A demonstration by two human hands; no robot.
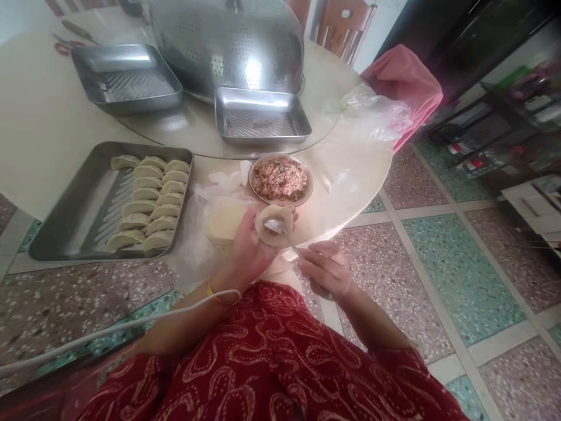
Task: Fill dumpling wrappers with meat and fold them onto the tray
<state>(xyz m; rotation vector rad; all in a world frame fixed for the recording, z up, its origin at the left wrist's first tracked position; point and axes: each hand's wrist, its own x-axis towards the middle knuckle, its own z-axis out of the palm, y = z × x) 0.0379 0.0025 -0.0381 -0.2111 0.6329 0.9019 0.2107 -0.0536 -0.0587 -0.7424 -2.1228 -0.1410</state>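
My left hand (248, 248) holds a round dumpling wrapper (274, 225) flat on its fingers, just in front of a bowl of minced filling (280, 179). My right hand (326, 270) grips a metal spoon (280, 231) whose bowl rests on the wrapper. A stack of more wrappers (225, 222) lies on clear plastic beside my left hand. To the left, a metal tray (83, 225) carries two rows of folded dumplings (151, 202).
Two bare metal trays (127, 79) (260, 120) and a big perforated metal cover (228, 44) sit on a glass turntable further back. A plastic bag (372, 114) and a pink cloth (405, 79) lie at the table's right edge. A white cable (109, 330) crosses my lap.
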